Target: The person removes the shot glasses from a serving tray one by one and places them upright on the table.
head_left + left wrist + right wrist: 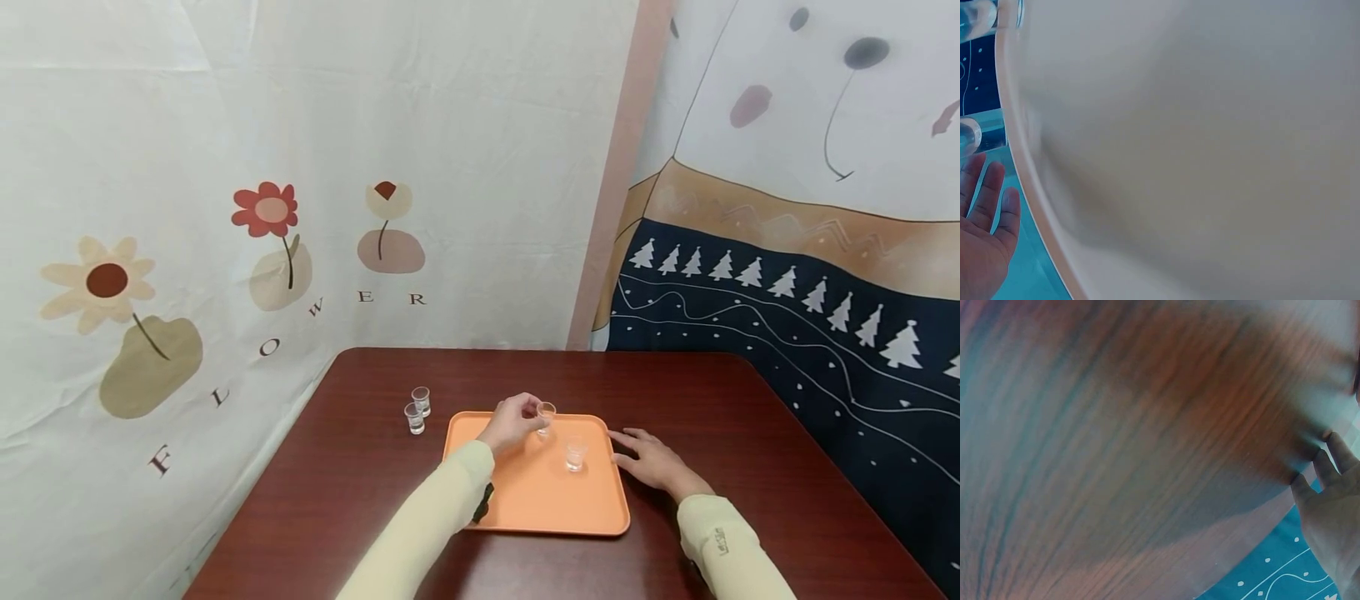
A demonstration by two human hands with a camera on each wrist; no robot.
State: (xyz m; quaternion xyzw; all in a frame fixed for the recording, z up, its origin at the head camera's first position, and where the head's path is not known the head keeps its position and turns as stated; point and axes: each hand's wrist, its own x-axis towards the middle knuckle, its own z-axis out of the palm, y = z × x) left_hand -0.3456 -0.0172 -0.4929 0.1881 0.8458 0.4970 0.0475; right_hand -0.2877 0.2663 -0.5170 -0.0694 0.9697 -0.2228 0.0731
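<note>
My left hand [513, 421] reaches over an orange tray [536, 504] and pinches a small clear shot glass [547, 410] between thumb and fingers near the tray's far edge. Whether its base touches the tray cannot be told. A second shot glass [575, 457] stands on the tray, nearer and to the right. On the table just right of the tray lies my right hand [651, 460], fingers extended, fingertips close to the tray's rim. The left wrist view has two glass bases at its left edge, one of them a shot glass [969, 136].
Two more shot glasses stand close together on the brown table [337, 500], left of the tray: a nearer glass [414, 419] and a farther glass [422, 402]. Printed curtains [480, 167] hang behind the table and along its right side.
</note>
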